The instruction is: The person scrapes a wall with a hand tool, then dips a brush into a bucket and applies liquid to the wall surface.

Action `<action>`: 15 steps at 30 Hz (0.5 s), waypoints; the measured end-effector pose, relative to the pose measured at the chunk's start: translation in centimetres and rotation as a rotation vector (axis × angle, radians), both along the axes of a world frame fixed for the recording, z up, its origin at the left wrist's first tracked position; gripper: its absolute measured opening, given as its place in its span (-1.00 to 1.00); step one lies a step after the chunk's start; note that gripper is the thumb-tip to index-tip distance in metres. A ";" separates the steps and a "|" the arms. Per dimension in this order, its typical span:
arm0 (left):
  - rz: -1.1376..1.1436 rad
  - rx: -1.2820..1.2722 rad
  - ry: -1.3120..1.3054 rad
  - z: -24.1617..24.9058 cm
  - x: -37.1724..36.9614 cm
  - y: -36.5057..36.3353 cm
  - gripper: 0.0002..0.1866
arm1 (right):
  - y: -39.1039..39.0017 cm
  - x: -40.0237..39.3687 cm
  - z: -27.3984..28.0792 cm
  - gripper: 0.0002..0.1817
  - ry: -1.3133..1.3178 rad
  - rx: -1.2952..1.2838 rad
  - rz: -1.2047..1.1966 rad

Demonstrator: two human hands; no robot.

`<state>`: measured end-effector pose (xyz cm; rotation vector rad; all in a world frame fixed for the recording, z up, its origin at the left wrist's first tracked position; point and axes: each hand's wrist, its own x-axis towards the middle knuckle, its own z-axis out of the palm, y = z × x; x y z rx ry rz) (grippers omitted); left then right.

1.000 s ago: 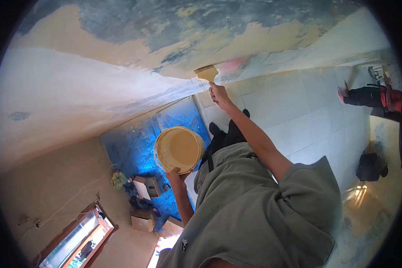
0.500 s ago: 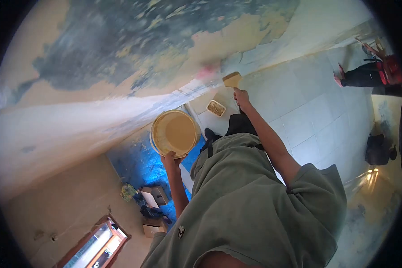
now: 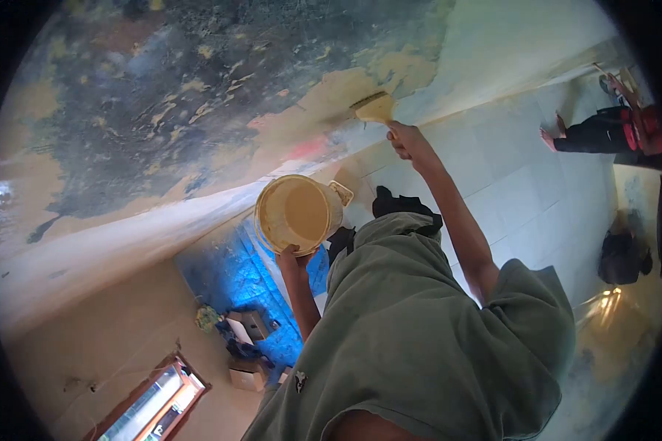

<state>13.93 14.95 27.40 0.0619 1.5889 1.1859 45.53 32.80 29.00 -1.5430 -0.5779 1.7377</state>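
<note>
Brush [image 3: 376,108]: gripped by right hand [image 3: 413,145], the nearer to the wall [image 3: 213,103]; long axis points wallward, contact unclear.
Bucket [image 3: 334,209]: clasped in left hand [image 3: 296,257].

So you're in a loose, plain grey-green tee [image 3: 419,316], pretty soft-looking cloth with lots of creases running down the front. The sleeve [image 3: 529,316] on your right is short and wide, flaring out at the edge, and the neckline [image 3: 368,406] is a simple rounded curve. There's a small ragged dark-and-pale mark [image 3: 300,381] on your left side, can't tell if it's a print or a tear. Below the bunched-up hem [image 3: 397,223] you've got black bottoms [image 3: 403,206]. Both forearms are bare, same for your right hand [image 3: 412,144] and left hand [image 3: 296,257].
</note>
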 end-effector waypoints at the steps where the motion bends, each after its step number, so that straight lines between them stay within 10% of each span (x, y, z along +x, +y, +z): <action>1: 0.009 0.011 0.023 0.0 0.9 0.1 -0.44 | -0.5 0.7 1.9 -0.60 -0.025 -0.005 0.044; 11: 0.058 -0.067 0.008 -1.6 3.3 0.5 -0.40 | 0.6 3.9 12.4 -0.54 -0.270 0.212 0.504; 15: 0.003 -0.053 0.040 -1.2 3.7 0.4 -0.38 | 1.3 2.7 0.3 -0.56 -0.119 0.384 0.401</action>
